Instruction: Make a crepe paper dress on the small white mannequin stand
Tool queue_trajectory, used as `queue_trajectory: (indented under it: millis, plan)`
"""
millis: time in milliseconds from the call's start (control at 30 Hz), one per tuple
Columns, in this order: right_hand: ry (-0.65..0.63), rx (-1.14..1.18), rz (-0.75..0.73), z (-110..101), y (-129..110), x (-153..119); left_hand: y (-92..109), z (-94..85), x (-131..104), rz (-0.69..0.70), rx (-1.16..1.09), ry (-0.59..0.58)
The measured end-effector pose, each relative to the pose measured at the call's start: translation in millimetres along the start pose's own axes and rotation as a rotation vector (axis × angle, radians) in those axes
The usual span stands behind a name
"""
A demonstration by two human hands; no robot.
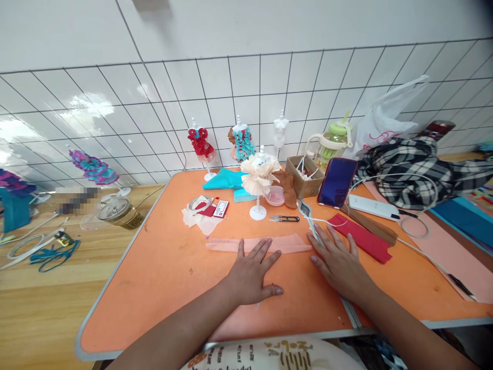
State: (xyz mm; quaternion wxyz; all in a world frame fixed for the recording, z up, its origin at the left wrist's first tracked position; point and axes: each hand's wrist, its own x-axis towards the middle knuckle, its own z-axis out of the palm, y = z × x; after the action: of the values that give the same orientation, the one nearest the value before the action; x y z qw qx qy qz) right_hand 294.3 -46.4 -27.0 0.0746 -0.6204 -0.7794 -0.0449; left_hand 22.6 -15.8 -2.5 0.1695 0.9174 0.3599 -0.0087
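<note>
A long strip of pink crepe paper (288, 244) lies flat across the orange table. My left hand (252, 272) rests on it with the fingers spread, its fingertips over the strip. Flat on the table, my right hand (339, 262) has its fingers apart near the strip's right end, beside a grey-white strap (313, 226). Just beyond the pink strip are black thread snips (287, 219). Behind them stands a small white dress form (258, 211) wearing a cream ruffled paper piece (256, 174). To the right of my right hand lies a folded red paper strip (362, 237).
Several mini dress forms, one in red (200, 146), stand along the tiled wall. Blue paper (223, 180), a cardboard box (306, 180), a propped phone (337, 182) and a white power bank (373, 207) with cables sit behind. A lidded cup (119, 213) is at left, plaid cloth (408, 174) at right.
</note>
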Motion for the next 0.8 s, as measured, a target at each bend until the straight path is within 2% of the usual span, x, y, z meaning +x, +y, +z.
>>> queue_trajectory:
  millis: [67, 133, 200, 333, 500, 800]
  plan:
    - [-0.016, 0.070, -0.138, -3.6, -17.6, 5.7, 0.5, -0.1, 0.2, 0.001, -0.005, 0.001]
    - [-0.086, 0.154, -0.302, -2.8, -35.4, 10.3, 0.6, -0.3, 0.0, 0.005, -0.011, 0.003]
    - [-0.152, 0.212, -0.365, 1.6, -47.3, 12.9, -0.2, -0.3, -1.4, 0.012, -0.017, 0.002]
    - [-0.210, 0.243, -0.343, 9.5, -48.7, 12.7, -6.7, 0.4, -11.2, 0.026, -0.011, -0.011]
    - [-0.229, 0.235, -0.318, 6.9, -41.3, 10.5, -22.7, 0.9, -35.2, -0.011, 0.031, -0.007]
    - [-0.276, 0.228, -0.295, 6.7, -39.7, 10.0, -60.1, -5.5, -79.0, -0.196, 0.049, 0.045]
